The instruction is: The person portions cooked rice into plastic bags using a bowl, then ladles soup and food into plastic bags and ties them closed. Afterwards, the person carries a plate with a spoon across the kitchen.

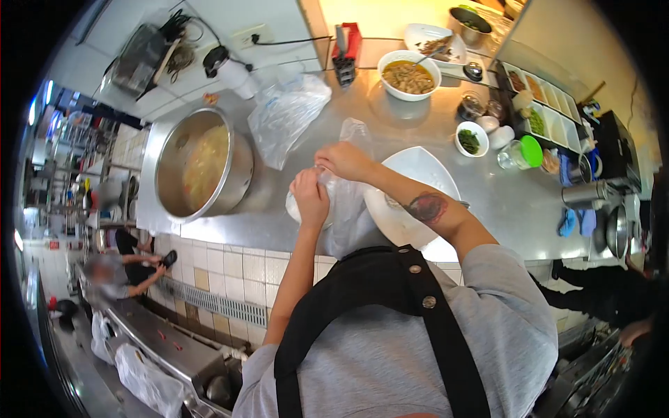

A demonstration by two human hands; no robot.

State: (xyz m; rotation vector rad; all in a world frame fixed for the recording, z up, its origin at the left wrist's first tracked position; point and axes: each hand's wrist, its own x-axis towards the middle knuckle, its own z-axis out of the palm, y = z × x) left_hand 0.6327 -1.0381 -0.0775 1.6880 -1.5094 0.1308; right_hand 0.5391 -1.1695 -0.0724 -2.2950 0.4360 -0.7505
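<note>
Over the steel counter, my left hand (311,196) has its fingers closed on a clear plastic bag (341,212), which hangs down toward my apron. My right hand (343,161) pinches the same bag near its upper part, just above and right of the left hand. Part of a white rounded thing (292,206) shows beside my left hand; its kind is hidden. Large white dishes (421,171) lie under and beside my right forearm. Another crumpled clear plastic bag (289,115) rests on the counter beyond my hands.
At left stands a big steel pot (240,167) of pale food. A white bowl of soup (410,75) with a spoon sits at the back. Right of it are a bowl of greens (471,139), a green-lidded jar (519,153) and ingredient trays (550,115). Another person (132,268) sits at left.
</note>
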